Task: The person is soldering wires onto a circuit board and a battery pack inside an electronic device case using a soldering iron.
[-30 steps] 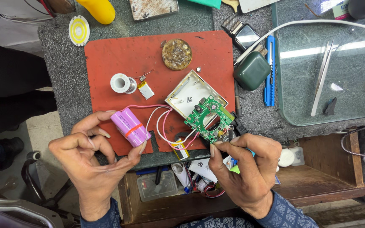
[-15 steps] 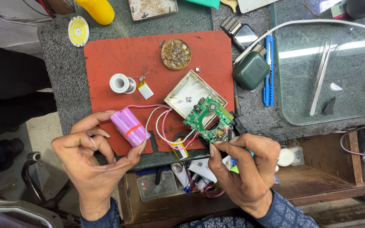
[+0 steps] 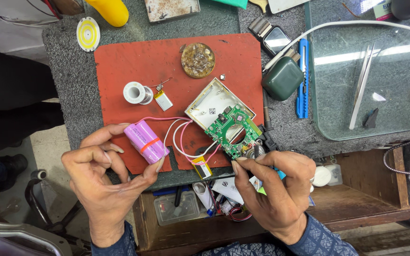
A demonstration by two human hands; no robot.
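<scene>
My left hand [image 3: 101,178] holds a pink cylindrical battery pack [image 3: 145,141] between thumb and fingers, above the front edge of a red mat [image 3: 162,57]. Pink and white wires [image 3: 181,137] run from the pack to a green circuit board [image 3: 232,131]. My right hand [image 3: 276,187] grips the near edge of that board, with a thin blue tool partly hidden in its fingers. A small yellow-wrapped flat cell [image 3: 201,168] hangs from the wires between my hands. Behind the board lies an open white square casing [image 3: 210,102].
On the mat are a solder spool [image 3: 135,92], a small flat cell [image 3: 163,100] and a round brown pad [image 3: 198,60]. To the right lie a dark green case [image 3: 282,78], a blue utility knife [image 3: 302,78] and a glass sheet [image 3: 385,109] bearing tweezers [image 3: 362,85]. An open drawer [image 3: 186,206] sits below.
Both hands have shifted very slightly; the battery pack and the board stay in the same grips.
</scene>
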